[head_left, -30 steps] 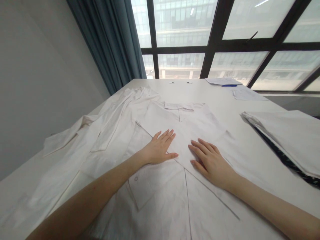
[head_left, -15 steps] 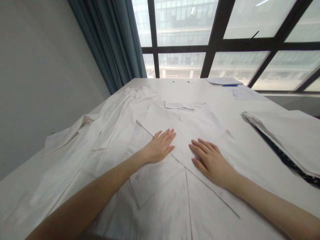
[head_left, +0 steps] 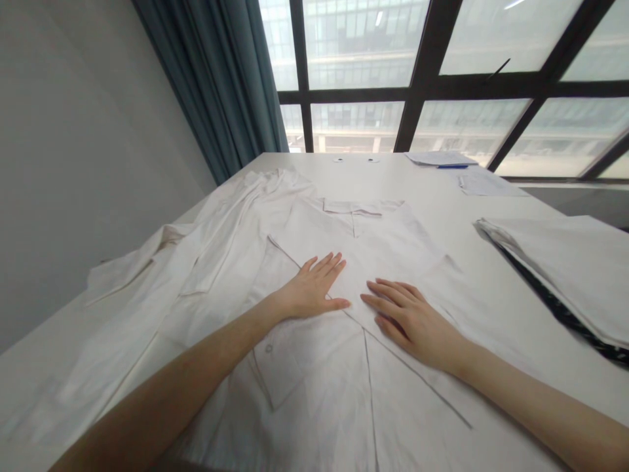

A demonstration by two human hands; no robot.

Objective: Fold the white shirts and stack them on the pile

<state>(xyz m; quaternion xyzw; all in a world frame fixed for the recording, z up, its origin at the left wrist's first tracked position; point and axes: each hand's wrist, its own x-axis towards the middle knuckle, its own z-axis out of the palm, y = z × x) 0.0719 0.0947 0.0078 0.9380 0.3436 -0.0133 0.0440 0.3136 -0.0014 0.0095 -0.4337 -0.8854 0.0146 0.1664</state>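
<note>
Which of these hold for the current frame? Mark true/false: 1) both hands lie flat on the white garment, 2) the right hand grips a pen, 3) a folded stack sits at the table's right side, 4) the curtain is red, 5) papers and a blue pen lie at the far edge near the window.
1) True: the left hand and right hand rest palm down, fingers extended, on the white garment.
2) False: the right hand holds nothing.
3) True: the folded stack lies on the table.
4) False: the curtain is dark blue-grey.
5) True: the papers with the blue pen.
</note>
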